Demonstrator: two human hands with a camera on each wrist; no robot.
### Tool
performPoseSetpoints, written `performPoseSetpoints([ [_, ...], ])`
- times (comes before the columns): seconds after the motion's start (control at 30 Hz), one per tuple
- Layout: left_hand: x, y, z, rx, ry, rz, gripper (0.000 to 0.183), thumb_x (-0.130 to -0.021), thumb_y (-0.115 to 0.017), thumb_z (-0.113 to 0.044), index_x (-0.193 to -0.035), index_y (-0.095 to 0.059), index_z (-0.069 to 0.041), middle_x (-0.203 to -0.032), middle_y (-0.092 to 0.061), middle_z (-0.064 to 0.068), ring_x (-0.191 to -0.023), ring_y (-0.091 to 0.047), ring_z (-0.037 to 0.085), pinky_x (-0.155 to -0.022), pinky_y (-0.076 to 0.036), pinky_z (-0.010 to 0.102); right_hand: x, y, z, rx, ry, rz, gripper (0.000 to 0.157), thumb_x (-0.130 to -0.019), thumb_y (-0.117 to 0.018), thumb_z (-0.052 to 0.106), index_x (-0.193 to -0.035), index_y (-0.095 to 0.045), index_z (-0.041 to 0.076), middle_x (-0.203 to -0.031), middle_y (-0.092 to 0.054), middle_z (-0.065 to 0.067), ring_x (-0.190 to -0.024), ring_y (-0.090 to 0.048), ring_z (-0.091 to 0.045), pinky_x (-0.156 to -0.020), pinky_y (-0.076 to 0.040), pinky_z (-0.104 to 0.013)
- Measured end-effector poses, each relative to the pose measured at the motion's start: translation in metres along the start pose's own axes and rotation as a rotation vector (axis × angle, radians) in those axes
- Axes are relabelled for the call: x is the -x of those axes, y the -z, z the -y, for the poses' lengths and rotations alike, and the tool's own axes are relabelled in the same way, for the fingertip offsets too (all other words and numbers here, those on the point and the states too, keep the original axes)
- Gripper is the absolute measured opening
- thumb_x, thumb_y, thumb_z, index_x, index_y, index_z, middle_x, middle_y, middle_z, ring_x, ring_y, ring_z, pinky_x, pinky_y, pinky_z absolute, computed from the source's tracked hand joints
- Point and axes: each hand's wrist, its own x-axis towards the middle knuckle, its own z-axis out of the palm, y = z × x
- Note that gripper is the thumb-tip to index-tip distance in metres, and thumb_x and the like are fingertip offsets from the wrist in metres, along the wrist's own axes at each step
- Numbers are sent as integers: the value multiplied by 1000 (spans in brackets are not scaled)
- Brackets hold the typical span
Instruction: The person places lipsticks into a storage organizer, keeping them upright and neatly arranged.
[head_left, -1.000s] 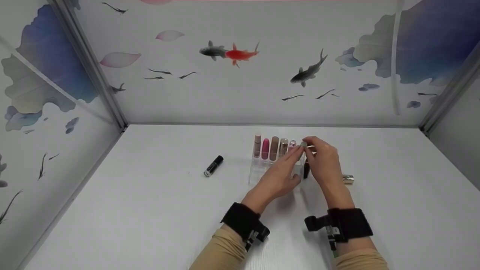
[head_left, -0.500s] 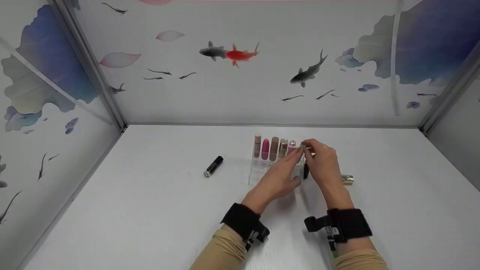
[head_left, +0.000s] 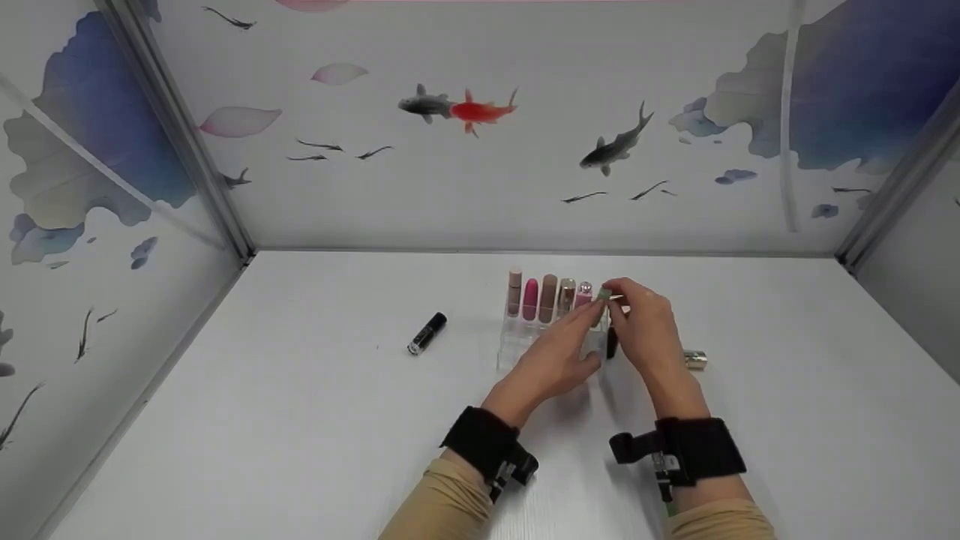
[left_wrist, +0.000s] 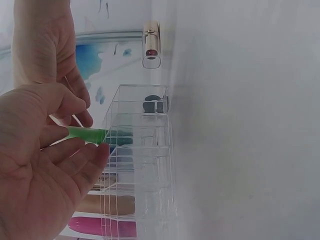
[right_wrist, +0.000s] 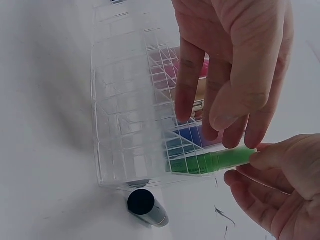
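Observation:
My right hand (head_left: 649,322) pinches the top of a green lip tube (right_wrist: 225,159) between thumb and fingers. The tube stands in the end slot of a clear lipstick holder (head_left: 514,345), its lower part visible through the clear grid. My left hand (head_left: 559,360) reaches over the holder's front with fingers extended, the tips beside the green tube (left_wrist: 87,134). In the same back row stand a pink bullet-shaped tube (head_left: 531,298), a brown tube (head_left: 549,296) and several others. The front slots of the holder show no tubes in the right wrist view.
A black lip tube with a clear end (head_left: 427,334) lies on the white table left of the holder. Right of the holder are a black tube (head_left: 612,343) and a gold lipstick (head_left: 697,360), partly behind my right wrist. Printed walls (head_left: 450,195) enclose the table.
My right hand has shifted slightly down and left with the green tube, whose top now shows more. My left hand stays nearly still at the holder.

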Motion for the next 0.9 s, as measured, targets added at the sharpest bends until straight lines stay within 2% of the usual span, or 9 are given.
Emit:
performPoseSetpoints([
  [0.27,3,12,-1,47,62,12,60,-98,-60,-15,-154,-38,-17,-156,-46,0,-146,-41,15,-120,-36,30,3,8,14,-5,2,-26,28,-98,-57,1,-126,-62,2,-126,-66,-21,-112,-67,-37,-87,-59,-48],
  [0.47,12,29,8,76,32,-20,45,-98,-59,-11,-142,-54,-16,-139,-63,0,-126,-61,13,-107,-49,27,5,10,30,3,81,-57,28,-97,-60,1,-124,-63,1,-123,-67,-19,-112,-66,-35,-93,-57,-48],
  [0.6,20,44,19,100,28,-49,35,-98,-57,-10,-133,-62,-15,-125,-71,2,-113,-68,14,-98,-54,26,7,3,41,1,155,-61,26,-96,-62,4,-122,-64,2,-120,-68,-17,-109,-67,-33,-92,-57,-46],
  [0.73,30,60,33,131,61,-66,32,-98,-56,-8,-129,-64,-14,-122,-72,4,-109,-69,16,-94,-56,27,10,-9,52,-15,249,-65,22,-94,-65,3,-116,-67,4,-113,-71,-14,-101,-69,-29,-87,-59,-41],
  [0.9,46,80,55,85,128,-122,31,-98,-55,-8,-127,-65,-15,-118,-73,3,-106,-69,18,-94,-56,33,16,-25,64,-49,353,-5,19,-92,-67,2,-111,-68,7,-105,-71,-10,-95,-68,-24,-81,-60,-38],
])
